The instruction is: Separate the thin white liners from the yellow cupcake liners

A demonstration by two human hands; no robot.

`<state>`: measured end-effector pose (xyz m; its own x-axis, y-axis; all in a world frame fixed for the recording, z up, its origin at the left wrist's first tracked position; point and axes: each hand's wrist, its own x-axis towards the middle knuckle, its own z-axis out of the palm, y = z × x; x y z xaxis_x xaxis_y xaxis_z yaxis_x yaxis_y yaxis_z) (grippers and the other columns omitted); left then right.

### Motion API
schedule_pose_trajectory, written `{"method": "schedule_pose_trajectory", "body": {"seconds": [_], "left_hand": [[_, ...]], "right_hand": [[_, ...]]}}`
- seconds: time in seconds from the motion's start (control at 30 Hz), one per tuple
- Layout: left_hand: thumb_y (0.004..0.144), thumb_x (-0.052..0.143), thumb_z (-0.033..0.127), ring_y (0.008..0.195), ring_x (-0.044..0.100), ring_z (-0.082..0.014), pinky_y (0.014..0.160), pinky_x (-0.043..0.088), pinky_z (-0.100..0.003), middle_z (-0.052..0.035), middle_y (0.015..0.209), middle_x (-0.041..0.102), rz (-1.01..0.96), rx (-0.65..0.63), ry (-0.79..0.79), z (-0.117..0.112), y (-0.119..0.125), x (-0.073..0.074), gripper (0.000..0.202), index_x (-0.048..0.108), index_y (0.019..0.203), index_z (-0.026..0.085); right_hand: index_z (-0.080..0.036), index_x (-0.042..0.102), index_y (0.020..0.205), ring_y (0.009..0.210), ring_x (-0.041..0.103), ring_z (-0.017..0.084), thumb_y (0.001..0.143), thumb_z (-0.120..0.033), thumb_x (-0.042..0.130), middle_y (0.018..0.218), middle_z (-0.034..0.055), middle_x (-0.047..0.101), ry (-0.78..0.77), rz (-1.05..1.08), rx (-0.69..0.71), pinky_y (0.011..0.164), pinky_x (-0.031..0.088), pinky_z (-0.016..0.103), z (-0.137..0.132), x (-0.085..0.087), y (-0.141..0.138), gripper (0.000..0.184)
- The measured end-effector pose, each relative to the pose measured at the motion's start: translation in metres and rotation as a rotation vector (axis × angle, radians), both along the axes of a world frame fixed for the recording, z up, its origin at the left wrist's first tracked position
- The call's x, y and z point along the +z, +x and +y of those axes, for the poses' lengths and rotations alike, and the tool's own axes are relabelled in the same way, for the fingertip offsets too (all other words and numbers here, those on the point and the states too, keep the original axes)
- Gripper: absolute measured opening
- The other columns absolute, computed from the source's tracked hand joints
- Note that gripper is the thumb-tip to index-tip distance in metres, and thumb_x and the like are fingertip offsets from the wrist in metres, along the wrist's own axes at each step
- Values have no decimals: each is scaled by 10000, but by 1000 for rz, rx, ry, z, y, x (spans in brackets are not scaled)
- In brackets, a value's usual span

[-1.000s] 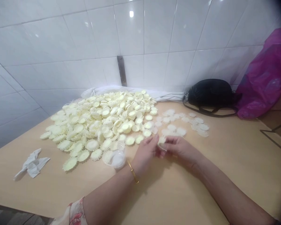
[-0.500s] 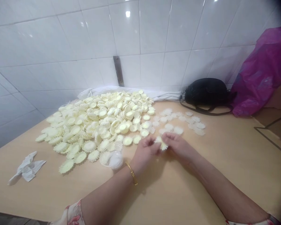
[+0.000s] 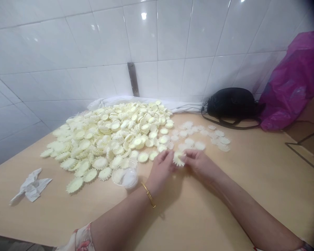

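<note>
My left hand and my right hand meet above the tabletop, with a small pale yellow toothed disc pinched between their fingertips. The disc's frilled edge shows, but fingers hide part of it. A large heap of similar fluted discs lies just to the left of my left hand. Flatter white toothed pieces lie in a looser group beyond my right hand. A transparent plastic cup lies on its side close to my left hand. A gold bangle circles my left wrist.
A crumpled tissue lies at the table's left. White cloth runs along the tiled wall. A black bag and a purple plastic bag stand at the back right. A metal strip is fixed to the wall.
The disc has turned between my fingers, and more of its toothed edge now shows. My hands have stayed close together. The view has shifted slightly since the oldest frame.
</note>
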<state>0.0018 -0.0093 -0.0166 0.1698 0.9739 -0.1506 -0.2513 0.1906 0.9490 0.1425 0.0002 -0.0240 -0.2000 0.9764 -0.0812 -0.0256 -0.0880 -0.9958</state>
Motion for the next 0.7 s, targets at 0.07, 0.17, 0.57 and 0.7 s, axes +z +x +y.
{"method": "schedule_pose_trajectory", "body": {"seconds": [0.07, 0.17, 0.57, 0.7], "left_hand": [[745, 587, 367, 555, 523, -98, 539, 424, -220, -2, 640, 533, -6, -35, 25, 0, 0, 0, 211, 551, 762, 159], [732, 602, 261, 559, 523, -90, 553, 420, -211, 6, 639, 533, -44, -45, 33, -2, 1, 3, 121, 545, 753, 156], [742, 543, 175, 529, 487, -72, 565, 385, -210, 27, 591, 483, 16, 49, 35, 1, 2, -1, 124, 491, 635, 142], [722, 603, 242, 582, 515, -76, 616, 420, -235, 16, 739, 530, -14, 41, 51, 2, 0, -1, 124, 550, 789, 152]], "right_hand": [[-175, 513, 591, 517, 427, 107, 639, -473, 677, 547, -28, 478, 28, -40, -21, 495, 335, 243, -2, 4, -1, 344], [-182, 442, 550, 503, 348, 88, 648, -470, 666, 525, -49, 396, 88, -134, -77, 470, 275, 224, -5, 10, -3, 378], [-177, 473, 584, 539, 406, 104, 609, -486, 689, 563, -38, 448, 50, -58, -21, 509, 315, 241, -5, 10, -4, 378], [-170, 475, 583, 554, 420, 106, 653, -455, 658, 563, -35, 457, 78, -118, -46, 519, 313, 238, -6, 11, -3, 345]]}}
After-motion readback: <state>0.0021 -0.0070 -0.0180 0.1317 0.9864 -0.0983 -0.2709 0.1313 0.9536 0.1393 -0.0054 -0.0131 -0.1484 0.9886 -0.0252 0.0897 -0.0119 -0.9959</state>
